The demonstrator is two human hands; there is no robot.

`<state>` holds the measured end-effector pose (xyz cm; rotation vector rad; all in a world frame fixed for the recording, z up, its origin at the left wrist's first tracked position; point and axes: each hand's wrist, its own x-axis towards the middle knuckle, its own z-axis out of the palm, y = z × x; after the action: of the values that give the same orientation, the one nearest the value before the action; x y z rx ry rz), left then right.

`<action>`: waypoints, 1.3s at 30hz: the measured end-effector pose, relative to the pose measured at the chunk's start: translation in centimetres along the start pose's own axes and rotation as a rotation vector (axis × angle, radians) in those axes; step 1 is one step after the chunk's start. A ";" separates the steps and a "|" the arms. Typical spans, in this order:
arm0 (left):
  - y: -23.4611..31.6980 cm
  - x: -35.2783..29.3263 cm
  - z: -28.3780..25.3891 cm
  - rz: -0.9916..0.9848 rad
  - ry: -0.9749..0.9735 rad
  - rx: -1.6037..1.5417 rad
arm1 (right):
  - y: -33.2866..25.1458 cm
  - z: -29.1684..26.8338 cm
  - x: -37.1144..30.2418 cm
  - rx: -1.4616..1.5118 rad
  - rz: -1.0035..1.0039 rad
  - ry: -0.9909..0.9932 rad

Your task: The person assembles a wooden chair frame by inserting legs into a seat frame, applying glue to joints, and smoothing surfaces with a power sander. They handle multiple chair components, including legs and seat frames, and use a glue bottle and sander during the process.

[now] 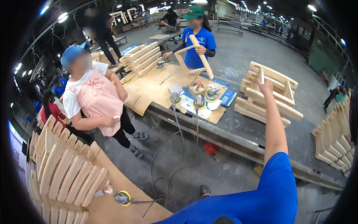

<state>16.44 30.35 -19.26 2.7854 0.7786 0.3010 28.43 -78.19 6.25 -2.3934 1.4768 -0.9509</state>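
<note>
My right arm, in a blue sleeve, stretches forward to a stack of pale wooden frames on the bench at right. At its end, my right hand point(266, 87) is closed on the top wooden frame point(280, 106), at a short bar on its left side. More wooden frames point(250, 111) lie directly beneath it. My left hand is out of view.
Across the bench a co-worker in a green cap point(194, 12) holds another wooden frame. Several corded sanders point(198, 101) lie on cardboard point(147, 98). At left stands a person in a pink apron point(97, 93), near stacked wood parts point(71, 175). Cables point(153, 175) trail across the floor.
</note>
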 end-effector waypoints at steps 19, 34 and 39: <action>2.2 -10.3 1.9 -0.118 -0.265 0.116 | 10.0 13.9 15.2 -0.260 0.138 -0.548; -2.4 -11.1 4.3 -0.234 -0.317 -0.083 | 11.7 4.1 19.9 0.099 0.071 -0.132; -2.0 -9.5 3.4 -0.275 -0.259 -0.044 | 9.5 -6.4 17.0 0.492 0.072 -0.236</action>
<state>8.45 26.40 -24.27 2.5625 1.0548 -0.0887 22.73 -96.22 14.18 -2.0009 1.0839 -0.8584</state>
